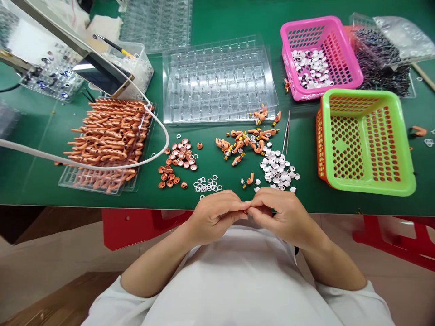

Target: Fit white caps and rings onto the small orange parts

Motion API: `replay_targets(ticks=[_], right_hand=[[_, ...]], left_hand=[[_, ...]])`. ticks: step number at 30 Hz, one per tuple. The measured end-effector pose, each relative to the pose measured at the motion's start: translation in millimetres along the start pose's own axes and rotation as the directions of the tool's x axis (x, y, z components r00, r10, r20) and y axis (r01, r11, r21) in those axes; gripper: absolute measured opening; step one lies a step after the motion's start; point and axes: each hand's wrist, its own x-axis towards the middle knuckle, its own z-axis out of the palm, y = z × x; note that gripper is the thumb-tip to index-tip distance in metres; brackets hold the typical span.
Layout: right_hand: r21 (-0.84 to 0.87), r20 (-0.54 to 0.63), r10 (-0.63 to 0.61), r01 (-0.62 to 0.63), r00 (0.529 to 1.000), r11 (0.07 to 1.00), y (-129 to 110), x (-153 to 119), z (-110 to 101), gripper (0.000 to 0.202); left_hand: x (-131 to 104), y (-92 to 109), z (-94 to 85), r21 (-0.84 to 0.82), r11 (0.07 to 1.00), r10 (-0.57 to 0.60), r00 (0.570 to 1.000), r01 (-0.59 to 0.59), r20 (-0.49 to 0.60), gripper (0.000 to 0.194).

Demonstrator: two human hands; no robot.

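My left hand (219,215) and my right hand (280,213) meet at the table's front edge, thumbs and forefingers pinched together. Whatever lies between the fingertips is too small and covered to name. Just beyond my right hand is a pile of white round discs (277,168), with one orange hooked piece (250,178) to its left. White rings (207,184) lie beyond my left hand. Farther back left are copper-coloured round caps (181,155). Several orange earphone-like pieces with yellow tabs (243,142) form a loose heap in the middle.
Tweezers (286,132) lie beside the discs. A green basket (370,185) and a pink basket (356,74) stand right. Clear trays (220,81) lie at the back. Stacked orange stems (108,131) fill a tray at left, under a white cable (166,136) and a phone (102,74).
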Motion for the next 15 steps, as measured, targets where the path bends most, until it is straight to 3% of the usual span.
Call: replay_targets(ticks=[4, 8, 12, 15], right_hand=[[-0.008, -0.063, 0.009, -0.010, 0.998, 1.000, -3.6, -0.6, 0.3, 0.015], [0.057, -0.098, -0.005, 0.010, 0.995, 0.998, -5.1, -1.6, 3.9, 0.015], [0.034, -0.140, -0.043, 0.048, 0.989, 0.998, 1.8, -4.3, 5.4, 0.018], [-0.193, -0.239, -0.123, 0.077, 0.963, 0.978, 14.7, -5.6, 2.2, 0.026]], left_hand=[[-1.7, 0.7, 1.1, -0.188, 0.961, -0.216, 0.975, 0.203, -0.050, 0.019], [-2.2, 0.4, 1.3, -0.483, 0.762, -0.492, 0.871, 0.430, 0.000, 0.017], [-0.6, 0.0, -0.3, -0.596, 0.631, -0.589, 0.806, 0.497, 0.048, 0.021], [-0.5, -1.5, -1.5, -0.628, 0.594, -0.614, 0.788, 0.502, 0.048, 0.021]])
